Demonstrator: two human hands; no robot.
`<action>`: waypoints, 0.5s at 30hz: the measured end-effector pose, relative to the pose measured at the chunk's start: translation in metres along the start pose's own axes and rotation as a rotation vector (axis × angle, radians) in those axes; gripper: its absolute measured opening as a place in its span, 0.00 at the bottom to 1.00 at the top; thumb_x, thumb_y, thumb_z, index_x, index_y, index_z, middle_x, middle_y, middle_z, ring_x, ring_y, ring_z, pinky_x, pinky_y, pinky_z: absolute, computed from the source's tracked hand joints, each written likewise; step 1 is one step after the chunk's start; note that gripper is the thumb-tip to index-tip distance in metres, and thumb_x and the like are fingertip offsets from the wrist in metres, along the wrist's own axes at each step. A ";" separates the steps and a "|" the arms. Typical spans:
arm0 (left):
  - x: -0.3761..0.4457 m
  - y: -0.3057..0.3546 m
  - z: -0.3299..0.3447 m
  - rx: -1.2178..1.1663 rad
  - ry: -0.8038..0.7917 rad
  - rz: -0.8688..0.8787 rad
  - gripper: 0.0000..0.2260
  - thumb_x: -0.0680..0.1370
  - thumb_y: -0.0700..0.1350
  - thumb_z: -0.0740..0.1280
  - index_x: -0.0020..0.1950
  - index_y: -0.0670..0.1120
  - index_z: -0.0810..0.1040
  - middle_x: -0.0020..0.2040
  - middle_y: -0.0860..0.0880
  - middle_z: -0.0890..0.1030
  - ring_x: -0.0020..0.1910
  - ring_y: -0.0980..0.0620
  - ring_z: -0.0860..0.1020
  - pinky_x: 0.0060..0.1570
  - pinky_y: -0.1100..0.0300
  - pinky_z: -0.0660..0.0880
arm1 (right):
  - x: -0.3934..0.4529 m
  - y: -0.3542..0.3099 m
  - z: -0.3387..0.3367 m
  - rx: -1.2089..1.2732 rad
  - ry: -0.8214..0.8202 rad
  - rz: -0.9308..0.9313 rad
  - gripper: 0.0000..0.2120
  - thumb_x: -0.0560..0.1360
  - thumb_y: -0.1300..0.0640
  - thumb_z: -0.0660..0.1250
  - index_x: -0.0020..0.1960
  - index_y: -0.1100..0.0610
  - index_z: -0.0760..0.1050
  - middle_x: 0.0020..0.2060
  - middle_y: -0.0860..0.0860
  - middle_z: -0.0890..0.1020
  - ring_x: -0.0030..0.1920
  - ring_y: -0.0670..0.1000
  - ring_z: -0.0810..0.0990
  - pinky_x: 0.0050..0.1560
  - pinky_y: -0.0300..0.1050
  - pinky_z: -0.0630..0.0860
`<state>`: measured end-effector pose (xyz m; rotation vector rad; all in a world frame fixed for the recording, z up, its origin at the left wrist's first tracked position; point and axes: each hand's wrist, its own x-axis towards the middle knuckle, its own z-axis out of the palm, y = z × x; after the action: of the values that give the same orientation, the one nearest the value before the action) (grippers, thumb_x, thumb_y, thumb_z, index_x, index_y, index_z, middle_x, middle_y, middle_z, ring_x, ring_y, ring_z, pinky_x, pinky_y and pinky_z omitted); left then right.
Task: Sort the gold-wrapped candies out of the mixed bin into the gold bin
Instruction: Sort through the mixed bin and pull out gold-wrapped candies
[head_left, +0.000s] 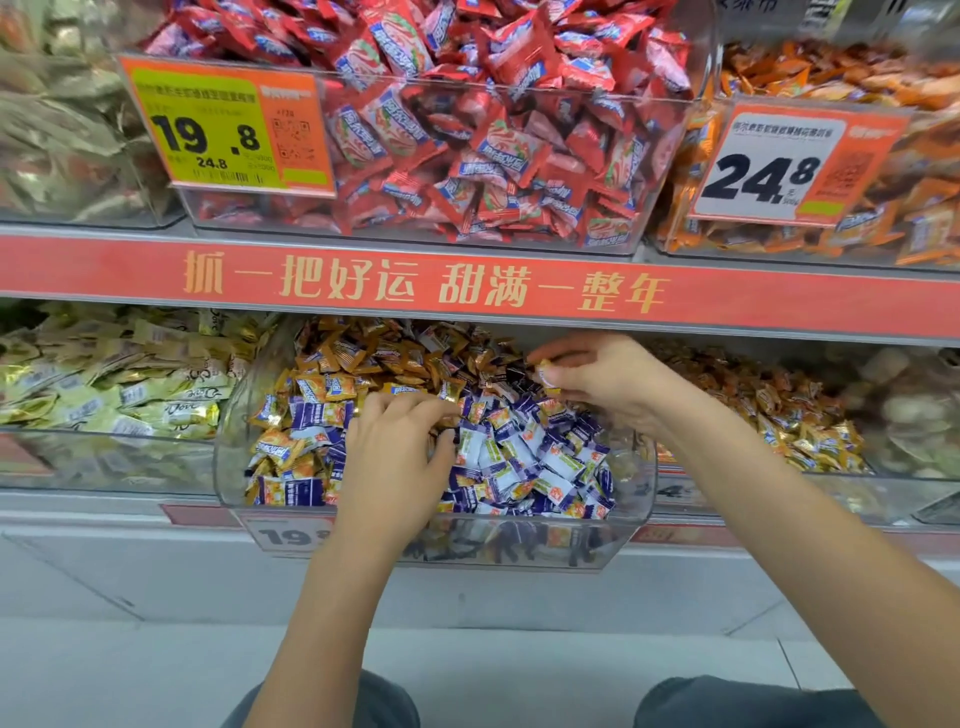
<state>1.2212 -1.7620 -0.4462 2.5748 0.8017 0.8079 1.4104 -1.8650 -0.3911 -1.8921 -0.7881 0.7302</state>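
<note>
Fingers (551, 375) of the right hand (608, 382) are pinching a small gold-wrapped candy (546, 376) above the back right part of the clear plastic mixed bin (431, 540). Fingers of the left hand (397, 452) are curling down into the heap of purple-and-white wrapped candies (524, 457), closing on wrappers there, though which piece they are gripping cannot be told. Orange-gold wrapped candies (358, 358) are lying mostly toward the back and left of that same bin. Just to the right, a clear bin of gold-wrapped candies (800, 415) is sitting on the same lower shelf. Above, a red shelf strip with gold lettering (426, 283) is running under a clear bin of red-wrapped candies (493, 130) with an orange price tag (228, 127).
</note>
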 end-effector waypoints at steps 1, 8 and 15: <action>0.000 0.003 0.000 -0.014 0.035 0.030 0.09 0.77 0.43 0.65 0.55 0.50 0.81 0.54 0.53 0.81 0.56 0.46 0.71 0.51 0.53 0.66 | -0.011 0.000 -0.003 0.015 -0.009 -0.027 0.09 0.76 0.64 0.68 0.46 0.51 0.80 0.48 0.58 0.83 0.49 0.54 0.81 0.52 0.46 0.79; 0.033 0.052 0.014 -0.242 -0.250 0.086 0.13 0.78 0.43 0.65 0.63 0.49 0.77 0.61 0.53 0.78 0.61 0.56 0.72 0.60 0.65 0.65 | -0.067 0.002 -0.034 0.565 -0.015 -0.074 0.12 0.74 0.70 0.64 0.53 0.58 0.78 0.42 0.55 0.85 0.46 0.49 0.83 0.46 0.37 0.80; 0.053 0.072 0.009 -1.112 -0.822 -0.192 0.23 0.74 0.36 0.69 0.67 0.51 0.71 0.59 0.53 0.81 0.57 0.52 0.80 0.58 0.55 0.76 | -0.062 0.013 -0.030 0.531 0.046 -0.069 0.10 0.75 0.70 0.65 0.53 0.58 0.77 0.39 0.52 0.84 0.43 0.48 0.84 0.47 0.39 0.80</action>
<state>1.2923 -1.7879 -0.3985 1.5272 0.1961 0.0112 1.3979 -1.9332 -0.3807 -1.3910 -0.5574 0.7617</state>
